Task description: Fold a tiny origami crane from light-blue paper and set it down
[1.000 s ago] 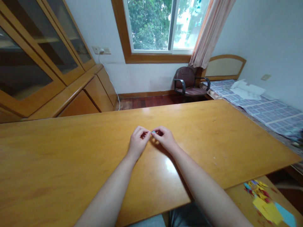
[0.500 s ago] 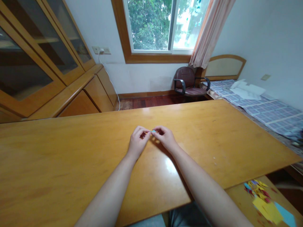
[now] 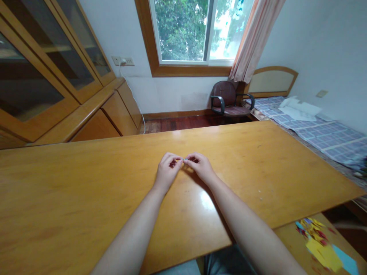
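Pinches a small bluish piece (image 3: 185, 159), mostly hidden, with left hand (image 3: 166, 171) and right hand (image 3: 202, 167) above the worktop (image 3: 86, 191), between far and near edges, with wide room toward the far right corner.

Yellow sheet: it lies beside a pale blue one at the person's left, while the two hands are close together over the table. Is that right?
Only the side is wrong: the head view shows the yellow sheet beside the pale blue sheet at the person's right. The left hand and right hand are close together over the table.
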`<state>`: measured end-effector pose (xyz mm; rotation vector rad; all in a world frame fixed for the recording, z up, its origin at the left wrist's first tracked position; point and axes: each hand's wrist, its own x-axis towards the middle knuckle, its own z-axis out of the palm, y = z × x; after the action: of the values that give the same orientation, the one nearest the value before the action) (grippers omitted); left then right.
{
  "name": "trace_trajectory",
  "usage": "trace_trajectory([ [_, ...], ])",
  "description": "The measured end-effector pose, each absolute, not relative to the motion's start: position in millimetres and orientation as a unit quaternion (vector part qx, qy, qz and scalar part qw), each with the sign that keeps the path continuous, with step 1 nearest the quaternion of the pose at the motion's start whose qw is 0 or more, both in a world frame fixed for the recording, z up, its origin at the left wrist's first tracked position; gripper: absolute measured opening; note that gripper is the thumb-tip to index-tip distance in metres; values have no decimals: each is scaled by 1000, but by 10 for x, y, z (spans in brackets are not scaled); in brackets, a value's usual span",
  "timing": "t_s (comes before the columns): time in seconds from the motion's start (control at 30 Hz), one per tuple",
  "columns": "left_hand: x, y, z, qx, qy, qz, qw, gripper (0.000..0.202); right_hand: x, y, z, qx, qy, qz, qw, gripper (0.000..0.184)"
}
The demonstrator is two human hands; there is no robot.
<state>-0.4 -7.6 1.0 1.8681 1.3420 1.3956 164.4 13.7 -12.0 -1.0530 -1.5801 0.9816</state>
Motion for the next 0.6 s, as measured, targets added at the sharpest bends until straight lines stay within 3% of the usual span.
trace_trajectory([
  [0.6,-55,-70,22,663,482,516,249,18,1652,108,-80,-406,-697,371,461,13],
])
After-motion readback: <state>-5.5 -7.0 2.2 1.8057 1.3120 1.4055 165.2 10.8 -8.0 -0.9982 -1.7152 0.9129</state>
